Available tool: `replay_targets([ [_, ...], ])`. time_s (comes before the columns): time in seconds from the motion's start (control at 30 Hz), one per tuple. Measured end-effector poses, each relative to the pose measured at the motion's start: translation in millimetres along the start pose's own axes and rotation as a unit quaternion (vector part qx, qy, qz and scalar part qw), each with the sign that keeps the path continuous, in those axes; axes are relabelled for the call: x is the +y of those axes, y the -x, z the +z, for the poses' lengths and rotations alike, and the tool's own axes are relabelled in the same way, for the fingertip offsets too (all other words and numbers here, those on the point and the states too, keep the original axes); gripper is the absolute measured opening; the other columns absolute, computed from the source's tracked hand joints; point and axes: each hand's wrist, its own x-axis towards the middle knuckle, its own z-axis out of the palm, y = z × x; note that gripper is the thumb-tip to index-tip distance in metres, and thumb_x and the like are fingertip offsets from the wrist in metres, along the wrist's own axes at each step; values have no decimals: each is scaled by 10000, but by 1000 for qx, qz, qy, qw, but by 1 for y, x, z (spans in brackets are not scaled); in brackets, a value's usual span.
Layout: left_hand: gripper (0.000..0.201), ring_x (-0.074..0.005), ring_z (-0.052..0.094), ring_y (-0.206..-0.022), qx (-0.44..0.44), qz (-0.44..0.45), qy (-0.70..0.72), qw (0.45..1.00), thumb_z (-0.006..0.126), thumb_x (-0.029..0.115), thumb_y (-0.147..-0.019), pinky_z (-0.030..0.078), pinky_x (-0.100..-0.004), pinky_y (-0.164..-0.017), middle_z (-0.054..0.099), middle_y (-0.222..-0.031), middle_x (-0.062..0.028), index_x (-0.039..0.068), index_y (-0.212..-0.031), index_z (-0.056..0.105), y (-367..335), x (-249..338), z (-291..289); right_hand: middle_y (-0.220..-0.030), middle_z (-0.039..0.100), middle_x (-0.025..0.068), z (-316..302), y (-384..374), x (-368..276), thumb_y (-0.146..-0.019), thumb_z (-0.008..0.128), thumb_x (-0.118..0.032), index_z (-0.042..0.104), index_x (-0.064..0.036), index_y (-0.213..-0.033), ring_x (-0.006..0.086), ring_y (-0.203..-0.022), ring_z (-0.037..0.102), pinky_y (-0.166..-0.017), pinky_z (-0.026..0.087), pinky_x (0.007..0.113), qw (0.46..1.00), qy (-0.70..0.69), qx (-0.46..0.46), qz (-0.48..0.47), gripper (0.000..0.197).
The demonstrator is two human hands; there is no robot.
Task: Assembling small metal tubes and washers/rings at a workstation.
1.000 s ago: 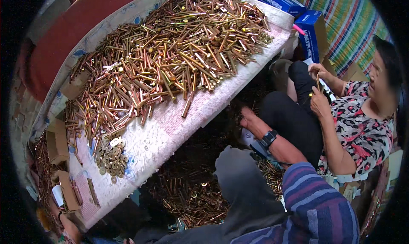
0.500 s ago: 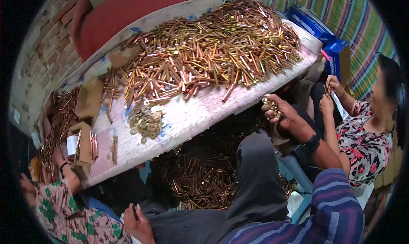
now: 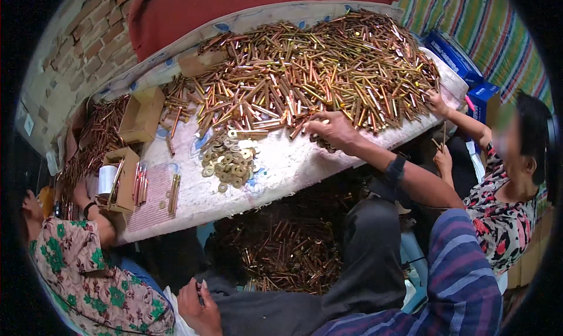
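Small carton (image 3: 124,186): brown cardboard, open-topped, farthest left of the right-hand grip, with a smooth white cylinder (image 3: 107,179) inside.
Aligned bolts (image 3: 174,194): slender metal shafts laid parallel beside the carton, well left of that grip; as things lie, these few look set in order.
Left hand (image 3: 199,309): at the lap, below and left of the right-hand grip, fingers partly curled; whether it grasps anything cannot be told.
Washers (image 3: 227,163): flat, dull-brass rings, already apart in their own pile, left of the grip.
Padded cover (image 3: 281,167): fuzzy whitish cloth beneath the grip.
Lower heap (image 3: 293,251): more metal shafts, loose, below the grip.
Bolt heap (image 3: 340,66): straight copper-to-gold shafts, jumbled, just beyond the grip; by far the larger share, seemingly left unordered.
Right hand (image 3: 335,131): palm down at the heap's near edge, apparently grasping small metal pieces (image 3: 322,143) under curled fingers.
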Motion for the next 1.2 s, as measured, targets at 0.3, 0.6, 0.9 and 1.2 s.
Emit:
replay_targets([
  [0.3, 176, -361, 649, -817, 8, 20, 0, 1000, 680, 128, -920, 527, -436, -747, 693, -916, -188, -5, -1031, 709, -10, 12, -10, -833, 537, 96, 44, -7, 16, -829, 729, -219, 610, -94, -978, 281, -680, 597, -572, 490, 414, 802, 403, 51, -437, 228],
  [0.6, 161, -367, 650, -841, -13, 30, 9, 999, 669, 111, -922, 526, -439, -752, 687, -934, -203, 1, -1034, 703, -18, 19, -11, -912, 580, 94, 40, -11, 17, -820, 731, -221, 635, -86, -978, 273, -762, 621, -630, 520, 391, 785, 418, 65, -452, 229],
  [0.9, 195, -373, 614, -826, 14, 13, 1, 1000, 683, 66, -879, 479, -444, -739, 641, -897, -198, -69, -1014, 646, -4, 13, -1, -973, 572, 139, 22, -7, 11, -846, 685, -408, 591, -76, -1059, 325, -915, 626, -765, 524, 439, 792, 448, 3, -414, 405],
  [1.2, 187, -365, 612, -846, 22, 16, -24, 999, 659, 86, -897, 479, -448, -755, 636, -895, -187, -51, -1024, 647, 8, -1, -4, -992, 618, 152, -4, 17, -18, -881, 660, -392, 543, -64, -1251, 346, -942, 641, -771, 517, 464, 815, 439, -35, -377, 509],
])
